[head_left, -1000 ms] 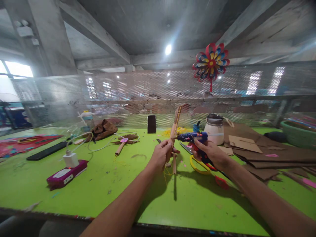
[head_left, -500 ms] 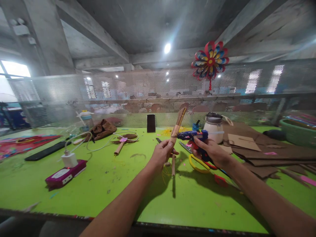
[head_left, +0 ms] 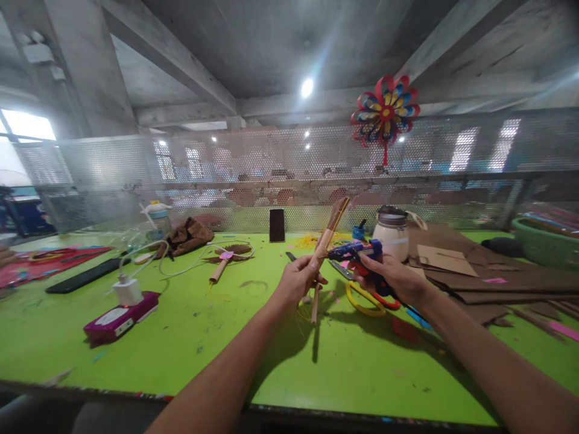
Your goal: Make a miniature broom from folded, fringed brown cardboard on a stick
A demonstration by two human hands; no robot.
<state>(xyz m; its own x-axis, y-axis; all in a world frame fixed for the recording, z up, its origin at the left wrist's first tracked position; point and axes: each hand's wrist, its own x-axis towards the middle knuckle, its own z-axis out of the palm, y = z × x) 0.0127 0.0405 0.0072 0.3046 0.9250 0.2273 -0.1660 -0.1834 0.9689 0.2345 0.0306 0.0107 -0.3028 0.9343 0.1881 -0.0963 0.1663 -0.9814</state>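
Note:
My left hand (head_left: 296, 281) grips a brown rolled-paper stick (head_left: 326, 238) that slants up and to the right above the green table (head_left: 181, 337). My right hand (head_left: 392, 276) holds a blue glue gun (head_left: 355, 249), its nozzle pointing left and nearly touching the stick's middle. Yellow-handled scissors (head_left: 362, 301) lie on the table just under my right hand.
A magenta box with a white charger (head_left: 120, 310) sits at the left, with a cable and a black strip behind it. A white jar (head_left: 391, 232), brown cardboard sheets (head_left: 479, 271) and a green basket (head_left: 547, 244) stand at the right. A mesh screen runs along the back, with a paper pinwheel (head_left: 384, 114) above.
The stick in my left hand has tilted further to the right. The glue gun has shifted slightly right and stays close to the stick.

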